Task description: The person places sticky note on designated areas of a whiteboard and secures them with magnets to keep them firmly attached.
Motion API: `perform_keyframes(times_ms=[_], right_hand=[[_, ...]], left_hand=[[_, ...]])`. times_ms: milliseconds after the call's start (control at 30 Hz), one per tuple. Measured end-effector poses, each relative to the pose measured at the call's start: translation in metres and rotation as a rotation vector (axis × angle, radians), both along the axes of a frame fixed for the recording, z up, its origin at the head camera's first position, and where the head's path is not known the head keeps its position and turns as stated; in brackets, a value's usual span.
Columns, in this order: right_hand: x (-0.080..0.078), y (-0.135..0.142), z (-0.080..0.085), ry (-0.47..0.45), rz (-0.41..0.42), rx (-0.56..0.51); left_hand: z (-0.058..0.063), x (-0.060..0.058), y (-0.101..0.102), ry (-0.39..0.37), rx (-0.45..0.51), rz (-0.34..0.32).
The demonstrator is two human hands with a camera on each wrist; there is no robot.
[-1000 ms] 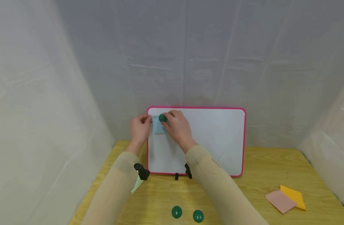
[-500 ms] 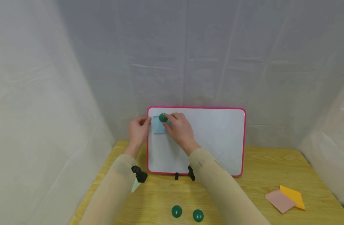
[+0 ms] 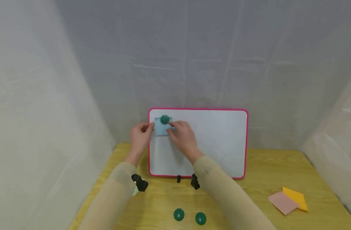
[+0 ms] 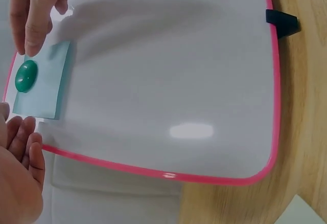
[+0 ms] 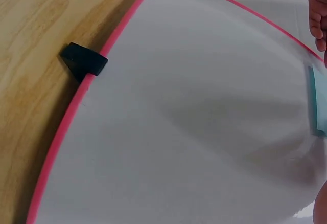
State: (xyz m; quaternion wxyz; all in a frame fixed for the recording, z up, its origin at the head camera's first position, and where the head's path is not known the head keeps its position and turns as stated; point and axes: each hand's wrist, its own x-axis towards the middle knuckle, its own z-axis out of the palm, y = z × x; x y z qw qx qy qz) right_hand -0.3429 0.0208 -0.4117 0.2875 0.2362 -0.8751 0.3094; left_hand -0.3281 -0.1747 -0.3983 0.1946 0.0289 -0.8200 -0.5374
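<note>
"What lies nearest on the wooden table (image 3: 267, 167)?"

"Two loose green domes (image 3: 179, 214), side by side but apart. A little farther, at right, a pink sheet (image 3: 282, 203) overlaps an orange sheet (image 3: 296, 197); at left, a pale green sheet (image 4: 299, 214) shows past the left sleeve (image 3: 106, 198)"

"And the fingers?"

"The right hand (image 3: 183, 137) grasps nothing, thumb and forefinger parted just beside the upper green dome (image 3: 165, 119). The left hand (image 3: 139, 135) is free too, fingers loosely bent at the left edge of the whiteboard (image 3: 210, 137); whether they touch it, nobody can tell"

"Where is the blue sheet (image 3: 161, 129)?"

"Against the board's upper left corner, with that dome on its upper part. The board stands on its long side, pink-framed, a black foot (image 3: 179, 179) at its lower edge"

"And behind it?"

"A creased white cloth (image 3: 210, 57)"
</note>
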Motion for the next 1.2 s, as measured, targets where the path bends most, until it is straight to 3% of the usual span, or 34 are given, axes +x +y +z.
perform_keyframes(times_ms=[267, 467, 667, 833, 1200], right_hand=[[0.002, 0.010, -0.022, 0.014, 0.035, -0.098], [0.007, 0.022, -0.031, -0.008, 0.053, -0.148], [0.014, 0.035, -0.035, 0.043, 0.086, -0.094], [0.024, 0.045, -0.039, 0.079, 0.109, -0.038], [0.051, 0.067, -0.053, 0.074, 0.120, -0.043]], left_hand=[[-0.017, 0.009, 0.005, -0.029, 0.010, 0.007], [-0.029, 0.015, 0.009, 0.026, 0.033, 0.002], [-0.038, 0.021, 0.017, 0.049, 0.067, -0.001], [-0.043, 0.029, 0.025, 0.062, 0.118, -0.040], [-0.069, 0.049, 0.035, -0.002, 0.142, -0.129]])
